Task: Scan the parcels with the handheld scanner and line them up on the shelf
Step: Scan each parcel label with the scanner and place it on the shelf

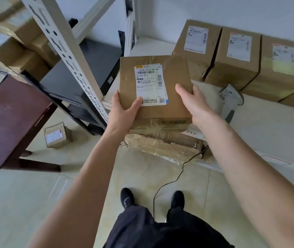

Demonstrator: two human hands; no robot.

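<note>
Two hands, left hand (123, 111) and right hand (193, 102), grip the parcel (153, 93) mid-frame; the scanner (230, 99) lies right, so scanning likely comes next.

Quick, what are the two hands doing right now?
Left hand: grips the parcel at its near left corner.
Right hand: grips the same parcel's right edge.

You are looking at a shelf (267, 126) whose back is being taken up by a row of boxes (239, 58) standing side by side. The scanner (230, 99) is lying just in front of them. The white upright (67, 51) is blocking the left side. Bare shelf is lying open near the front right. The parcel (155, 90) you are holding is covering the shelf's left end.
</note>
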